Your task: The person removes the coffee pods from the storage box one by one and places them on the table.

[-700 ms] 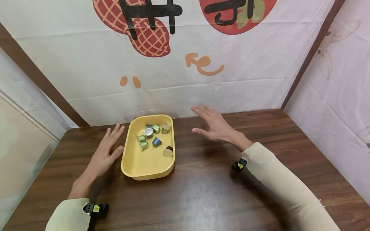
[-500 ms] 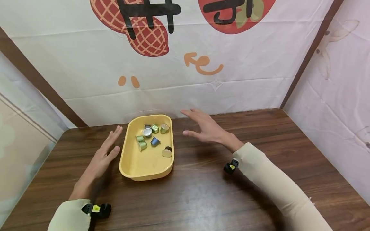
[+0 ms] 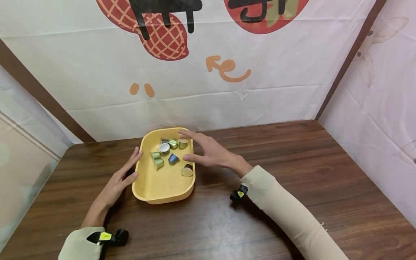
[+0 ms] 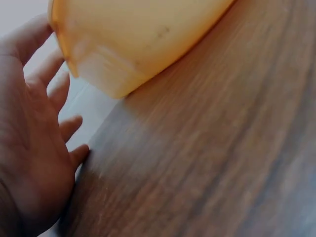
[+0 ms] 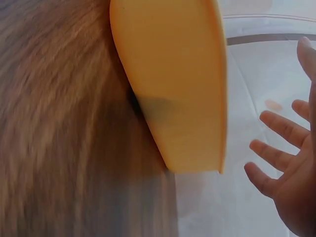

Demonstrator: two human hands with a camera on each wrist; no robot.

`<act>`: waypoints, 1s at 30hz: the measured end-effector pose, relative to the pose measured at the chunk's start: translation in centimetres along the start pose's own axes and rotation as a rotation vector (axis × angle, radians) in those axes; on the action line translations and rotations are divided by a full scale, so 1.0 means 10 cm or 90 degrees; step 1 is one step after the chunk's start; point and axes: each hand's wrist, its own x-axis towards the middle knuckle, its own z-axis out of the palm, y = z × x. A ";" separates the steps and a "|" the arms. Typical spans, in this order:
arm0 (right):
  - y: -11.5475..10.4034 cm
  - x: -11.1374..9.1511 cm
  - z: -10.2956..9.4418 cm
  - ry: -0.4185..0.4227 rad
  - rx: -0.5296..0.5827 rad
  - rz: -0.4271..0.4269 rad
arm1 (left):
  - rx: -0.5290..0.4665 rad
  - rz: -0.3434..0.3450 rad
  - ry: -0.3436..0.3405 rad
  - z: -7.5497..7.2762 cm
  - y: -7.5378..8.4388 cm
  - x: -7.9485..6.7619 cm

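Note:
A yellow tray (image 3: 159,186) stands on the table toward the back, holding several small coffee capsules: green ones (image 3: 158,163), a blue one (image 3: 173,159), a white-faced one (image 3: 164,148) and a dark one with a pale lid (image 3: 187,170). My left hand (image 3: 117,184) is at the tray's left side, fingers extended and fingertips right at the rim. Over the right rim reaches my right hand (image 3: 212,151), its fingers spread and overlapping the tray in the head view. The right wrist view shows this hand (image 5: 291,173) apart from the tray wall (image 5: 173,89), with nothing held.
The dark wooden table (image 3: 208,227) spreads around the tray. Behind it hangs a white printed curtain (image 3: 182,108), close to the table's back edge. Another pale curtain (image 3: 373,108) stands on the right. Each wrist wears a small black camera (image 3: 238,193).
My right hand has moved left, from beside the tray to over its right rim. The left hand has come in closer to the left rim. Tray and capsules stay put.

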 end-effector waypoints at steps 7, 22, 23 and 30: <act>-0.04 0.16 0.16 -0.062 0.045 0.019 | 0.000 -0.001 -0.015 -0.05 -0.01 0.00; 0.01 0.56 0.38 -0.173 0.036 -0.045 | -0.022 0.020 -0.022 -0.06 -0.04 -0.04; 0.01 0.57 0.39 -0.178 0.027 -0.045 | -0.022 0.027 -0.024 -0.05 -0.05 -0.04; 0.05 0.67 0.43 -0.214 -0.020 -0.027 | -0.013 0.040 -0.037 -0.02 -0.11 0.01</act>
